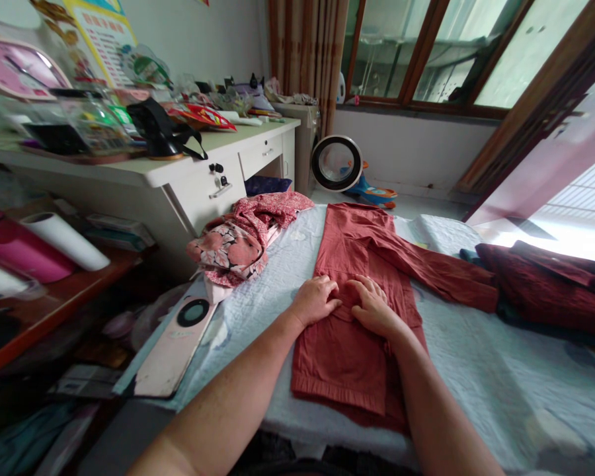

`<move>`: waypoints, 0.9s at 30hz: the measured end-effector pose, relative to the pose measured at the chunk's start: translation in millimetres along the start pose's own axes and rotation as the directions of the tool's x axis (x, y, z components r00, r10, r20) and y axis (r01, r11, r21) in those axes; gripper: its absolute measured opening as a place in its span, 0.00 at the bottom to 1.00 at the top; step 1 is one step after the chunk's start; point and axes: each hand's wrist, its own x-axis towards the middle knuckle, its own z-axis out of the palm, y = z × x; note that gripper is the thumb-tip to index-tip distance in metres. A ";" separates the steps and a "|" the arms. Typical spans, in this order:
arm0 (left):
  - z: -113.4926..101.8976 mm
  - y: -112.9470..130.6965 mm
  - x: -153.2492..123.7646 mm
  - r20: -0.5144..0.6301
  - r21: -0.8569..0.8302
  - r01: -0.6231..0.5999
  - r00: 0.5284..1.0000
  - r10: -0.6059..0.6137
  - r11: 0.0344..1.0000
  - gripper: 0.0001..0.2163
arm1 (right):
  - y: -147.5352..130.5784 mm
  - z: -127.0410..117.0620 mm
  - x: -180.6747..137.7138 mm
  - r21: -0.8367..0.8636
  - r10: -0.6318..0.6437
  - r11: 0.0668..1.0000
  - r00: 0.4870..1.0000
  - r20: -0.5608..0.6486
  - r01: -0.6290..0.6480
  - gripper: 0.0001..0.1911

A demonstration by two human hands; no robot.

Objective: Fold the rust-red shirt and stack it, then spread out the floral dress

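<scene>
A rust-red pair of trousers (361, 258) lies flat along a bed covered with a pale blue quilted sheet (466, 357), one leg splayed out to the right. My left hand (315, 299) and my right hand (374, 305) rest side by side on the middle of the garment. Their fingers are curled and pressed into the cloth, pinching a fold between them. The waistband end lies nearest me, partly under my right forearm.
A crumpled floral and red garment (245, 235) sits at the bed's left edge. Dark maroon clothes (550, 284) are heaped at the right. A pink flat board (176, 344) leans by the bed. A cluttered white desk (198, 172) stands left, a round fan (336, 164) beyond.
</scene>
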 end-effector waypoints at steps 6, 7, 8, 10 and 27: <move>1.4 -1.7 -0.2 0.004 -0.008 -0.011 1.000 0.011 1.000 0.09 | 2.3 1.8 1.2 0.003 0.007 1.000 1.000 0.005 -0.007 0.32; 1.6 -2.0 -0.2 0.006 -0.010 -0.010 1.000 0.010 1.000 0.09 | 3.1 2.6 1.7 0.003 0.005 1.000 1.000 0.001 -0.005 0.31; 1.7 -2.3 -0.1 0.009 -0.012 -0.008 1.000 0.008 1.000 0.10 | 3.9 3.3 2.1 0.001 0.001 1.000 1.000 -0.004 -0.001 0.31; 1.9 -2.8 -0.2 0.010 -0.015 -0.008 1.000 0.008 1.000 0.11 | 4.7 4.2 2.7 -0.004 -0.005 1.000 1.000 -0.013 0.005 0.28; 1.7 -3.7 0.4 0.028 -0.018 -0.008 1.000 0.009 1.000 0.14 | 1.5 -2.6 0.3 0.016 -0.017 1.000 0.999 0.043 0.017 0.34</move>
